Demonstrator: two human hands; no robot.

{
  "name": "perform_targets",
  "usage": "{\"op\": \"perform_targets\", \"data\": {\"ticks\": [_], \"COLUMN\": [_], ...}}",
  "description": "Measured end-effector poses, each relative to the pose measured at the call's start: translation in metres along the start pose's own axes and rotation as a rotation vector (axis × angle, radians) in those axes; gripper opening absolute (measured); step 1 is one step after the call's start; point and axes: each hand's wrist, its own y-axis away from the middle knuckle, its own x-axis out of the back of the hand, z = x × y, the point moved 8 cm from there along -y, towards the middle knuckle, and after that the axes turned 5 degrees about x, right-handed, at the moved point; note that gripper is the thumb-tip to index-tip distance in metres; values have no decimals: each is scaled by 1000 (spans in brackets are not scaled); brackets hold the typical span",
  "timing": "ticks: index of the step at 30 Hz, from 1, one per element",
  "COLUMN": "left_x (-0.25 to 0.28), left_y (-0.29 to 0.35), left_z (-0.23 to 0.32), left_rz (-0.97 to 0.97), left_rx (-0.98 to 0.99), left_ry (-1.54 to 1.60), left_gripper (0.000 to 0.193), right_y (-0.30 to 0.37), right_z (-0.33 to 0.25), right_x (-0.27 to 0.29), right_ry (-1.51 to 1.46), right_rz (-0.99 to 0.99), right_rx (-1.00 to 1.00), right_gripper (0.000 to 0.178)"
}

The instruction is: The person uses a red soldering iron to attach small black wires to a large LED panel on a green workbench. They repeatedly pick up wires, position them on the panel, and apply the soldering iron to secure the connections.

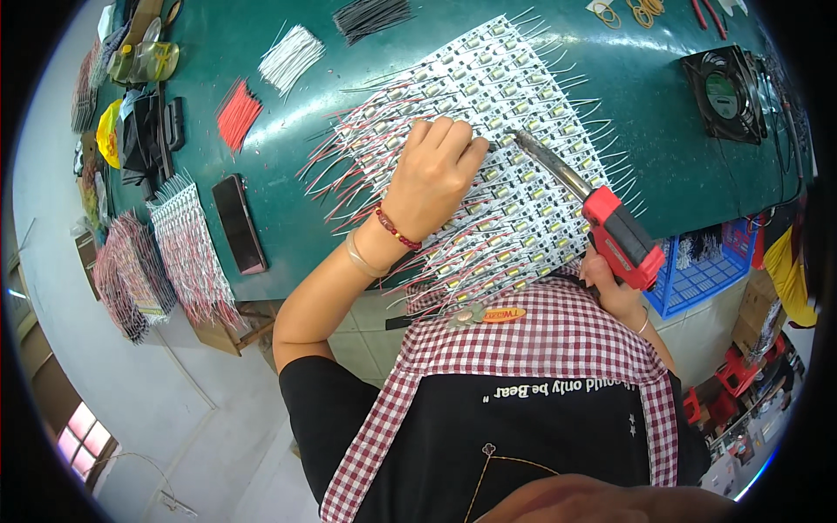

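Note:
A white panel of small circuit boards (523,209) lies on the green table, with rows of square parts and thin wires sticking out along both sides. Over its middle, my left hand (436,170) is closed, fingertips pressed together close to the board. What they pinch is hidden under the fingers. My right hand (603,277) is wrapped round the handle of a red and black soldering gun (623,235), below the panel's right side. The gun's metal tip points up and left, just right of my left fingertips, at or just above the panel; contact cannot be told.
Bundles of red wires (238,115), white wires (291,59) and black wires (370,17) lie beyond the panel. A phone (238,224) and more wired panels (192,253) are at left. A black fan (722,94) stands right, above a blue crate (702,275).

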Motion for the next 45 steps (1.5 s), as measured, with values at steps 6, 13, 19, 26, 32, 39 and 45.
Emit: {"op": "perform_targets", "data": {"ticks": [6, 13, 19, 26, 32, 39, 45], "left_x": [2, 1, 1, 2, 3, 12, 49], "left_y": [-3, 0, -1, -2, -2, -2, -4], "left_z": [3, 0, -1, 0, 0, -6, 0], "left_rz": [-13, -2, 1, -5, -7, -25, 75], "left_rx": [-60, -42, -39, -50, -57, -11, 78], "left_ry": [-55, 8, 23, 2, -16, -48, 31], "left_gripper": [23, 22, 22, 22, 22, 23, 18], "right_y": [2, 2, 0, 1, 4, 0, 6], "right_z": [4, 14, 11, 2, 12, 4, 6], "right_x": [0, -2, -6, -5, 0, 2, 6], "right_ry": [-19, 164, 98, -101, -122, -174, -231], "right_rz": [9, -42, -19, -3, -25, -2, 26], "right_rx": [-4, 117, 73, 9, 47, 38, 48], "right_gripper": [18, 18, 18, 21, 40, 44, 40]}}
